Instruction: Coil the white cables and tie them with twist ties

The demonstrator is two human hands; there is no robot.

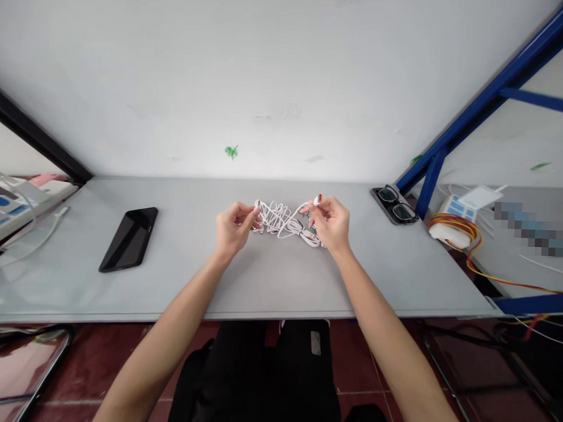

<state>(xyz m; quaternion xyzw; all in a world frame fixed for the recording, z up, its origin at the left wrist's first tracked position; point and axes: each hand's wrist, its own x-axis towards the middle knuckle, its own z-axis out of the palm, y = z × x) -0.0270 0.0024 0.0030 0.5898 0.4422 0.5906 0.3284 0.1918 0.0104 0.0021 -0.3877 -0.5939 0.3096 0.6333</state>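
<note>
A tangle of white USB cables [277, 218] lies on the grey table between my two hands. My left hand [238, 227] is closed in a pinch on a small white cable end at the left side of the tangle. Raised a little on the other side, my right hand [331, 222] pinches a white USB plug [317, 200] that shows an orange end. From that plug a strand runs back down into the pile. Below it, a coiled bundle [310, 238] with a metal plug rests close to my right fingers.
A black phone [129, 239] lies on the table [279, 285] at left. Eyeglasses [397, 204] sit on a dark case at back right. Power strips stand at both sides; a red and yellow cord [454, 223] is coiled at right. Blue frame bars [433, 179] rise at right.
</note>
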